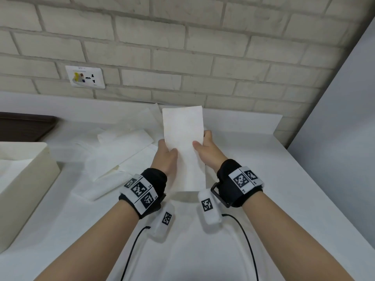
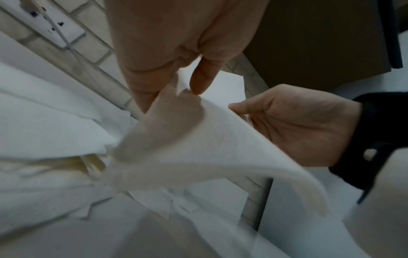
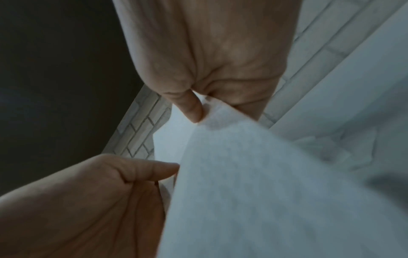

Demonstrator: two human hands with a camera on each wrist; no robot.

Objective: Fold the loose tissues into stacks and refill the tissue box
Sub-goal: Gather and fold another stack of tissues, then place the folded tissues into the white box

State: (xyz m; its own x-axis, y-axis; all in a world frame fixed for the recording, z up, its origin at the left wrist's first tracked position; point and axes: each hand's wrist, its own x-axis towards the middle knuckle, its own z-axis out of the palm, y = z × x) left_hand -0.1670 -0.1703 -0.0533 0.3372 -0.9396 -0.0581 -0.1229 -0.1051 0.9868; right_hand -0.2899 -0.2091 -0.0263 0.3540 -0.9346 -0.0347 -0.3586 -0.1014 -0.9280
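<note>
White paper fills the middle of the head view: a long, narrow folded tissue [image 1: 183, 147] is held up in the air above the counter [image 1: 253, 179], well clear of the surface. The left hand [image 1: 165, 157] pinches its left edge, thumb on the near face, and the right hand [image 1: 205, 147] pinches the right edge the same way.

Judging by its narrow shape, this tissue is mid-fold, lengthwise halving done and a crosswise fold probably next. That move calls for bringing the far end toward the near end with edges matched, then laying it flat to crease.

A pile of loose tissues [image 1: 121, 151] lies on the counter just left of the hands, and the cream tissue box [image 1: 26, 179] stands at the far left, some tissue showing in its open top; much of the job looks undone.

Only the head view shows the box and the tissue's whole outline. The left wrist view shows a fingertip [image 2: 199, 82] pressing the tissue's edge and the pile beneath; the right wrist view shows the right thumb tip against the sheet, with the left hand [image 3: 92, 200] below.
</note>
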